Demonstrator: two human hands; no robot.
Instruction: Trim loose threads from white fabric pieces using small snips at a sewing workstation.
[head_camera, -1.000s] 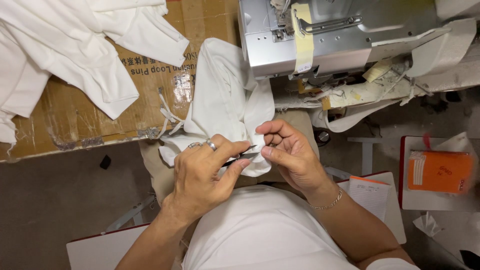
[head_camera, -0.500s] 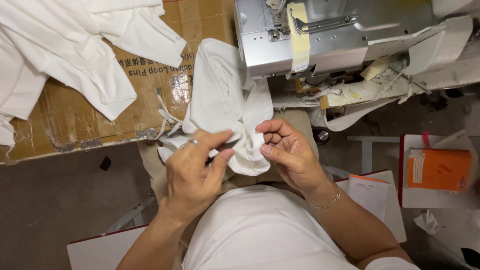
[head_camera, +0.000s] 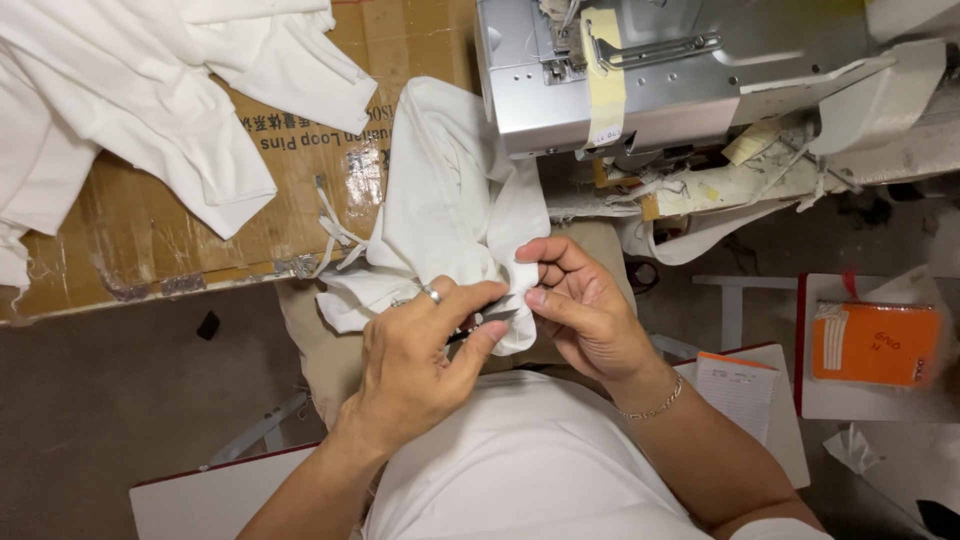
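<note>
Over the lap, below the grey sewing machine (head_camera: 640, 80), the soft, light white cotton garment (head_camera: 450, 220) bunches limply; right hand (head_camera: 585, 310) pinches its edge, left hand (head_camera: 420, 365) grips small snips (head_camera: 490, 322). Best held near the seam.

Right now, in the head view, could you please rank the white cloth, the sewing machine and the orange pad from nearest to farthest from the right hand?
1. White cloth: pinched by the right hand, centre.
2. Sewing machine: above, top centre.
3. Orange pad: far right.
</note>
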